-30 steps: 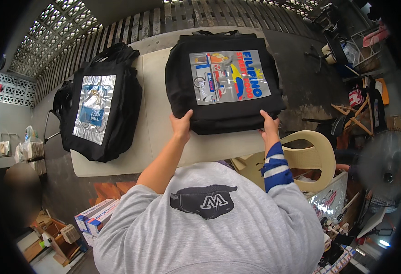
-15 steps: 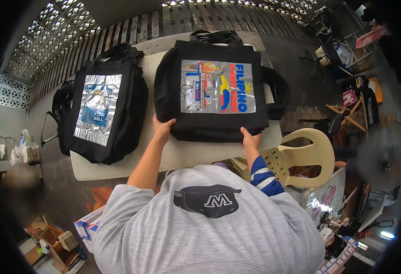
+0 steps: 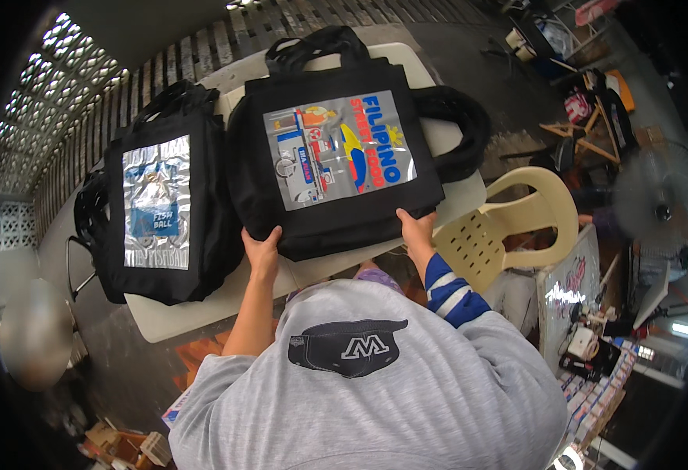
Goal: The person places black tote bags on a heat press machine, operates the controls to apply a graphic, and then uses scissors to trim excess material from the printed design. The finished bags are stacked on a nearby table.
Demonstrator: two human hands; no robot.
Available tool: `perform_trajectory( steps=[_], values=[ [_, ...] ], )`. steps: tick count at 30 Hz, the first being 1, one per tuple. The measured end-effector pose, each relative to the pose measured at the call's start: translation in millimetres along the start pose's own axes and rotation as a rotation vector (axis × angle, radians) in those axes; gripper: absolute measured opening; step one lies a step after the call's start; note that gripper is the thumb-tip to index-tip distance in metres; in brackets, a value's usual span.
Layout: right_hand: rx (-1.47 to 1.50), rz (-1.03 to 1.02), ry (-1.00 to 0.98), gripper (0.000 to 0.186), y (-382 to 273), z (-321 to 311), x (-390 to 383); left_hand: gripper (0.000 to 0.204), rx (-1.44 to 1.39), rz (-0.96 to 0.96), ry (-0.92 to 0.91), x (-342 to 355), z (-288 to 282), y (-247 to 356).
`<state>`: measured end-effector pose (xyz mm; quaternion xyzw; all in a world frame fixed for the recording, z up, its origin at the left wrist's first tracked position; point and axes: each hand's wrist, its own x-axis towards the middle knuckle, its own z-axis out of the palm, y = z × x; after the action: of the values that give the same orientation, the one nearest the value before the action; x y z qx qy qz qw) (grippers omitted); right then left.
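A thick stack of black tote bags [image 3: 344, 227] lies on the white table, its top one bearing a silver panel with a colourful street-food print. My left hand [image 3: 262, 249] grips the near left corner, thumb on top and fingers hidden underneath. At the near right corner my right hand [image 3: 417, 235] has the same hold, below a blue-and-white striped band on the forearm. Handles loop out from the far and right sides of the stack. Close against its left side sits a second stack of black tote bags [image 3: 203, 235], with a shiny silver and blue printed panel on top.
Beneath both stacks is the white folding table [image 3: 160, 321], its rim showing at the near left. A cream plastic chair [image 3: 532, 223] stands by its right end. Farther right are a fan [image 3: 661, 210] and a wooden folding frame [image 3: 587, 133]. Another blurred fan [image 3: 37, 335] is at left.
The held stack has shifted left, closing the gap to the other stack, and turned slightly anticlockwise. Both hands keep their corner holds. The head view has also tilted.
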<state>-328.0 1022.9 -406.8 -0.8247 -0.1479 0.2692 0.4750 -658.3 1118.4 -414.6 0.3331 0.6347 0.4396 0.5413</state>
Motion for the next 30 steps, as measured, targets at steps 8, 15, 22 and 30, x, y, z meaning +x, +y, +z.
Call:
perform_trajectory(
  steps=[8,15,22,30],
  values=[
    [0.056,-0.056,-0.089,0.094,3.2,-1.2,-0.9,0.062,0.099,0.161,-0.261,12.6,-18.3,-3.2],
    [-0.258,-0.391,-0.053,0.057,8.7,-170.3,-96.9,0.067,0.034,0.038,-0.227,21.6,-12.7,-15.6],
    [-0.636,-0.177,0.761,0.028,51.0,-460.7,-331.4,0.050,0.476,-0.008,-0.617,-65.1,50.0,-107.7],
    [-1.053,0.442,1.923,0.024,13.0,-586.2,-700.7,0.028,1.001,0.049,-1.535,-226.5,205.8,-172.7]
  ],
)
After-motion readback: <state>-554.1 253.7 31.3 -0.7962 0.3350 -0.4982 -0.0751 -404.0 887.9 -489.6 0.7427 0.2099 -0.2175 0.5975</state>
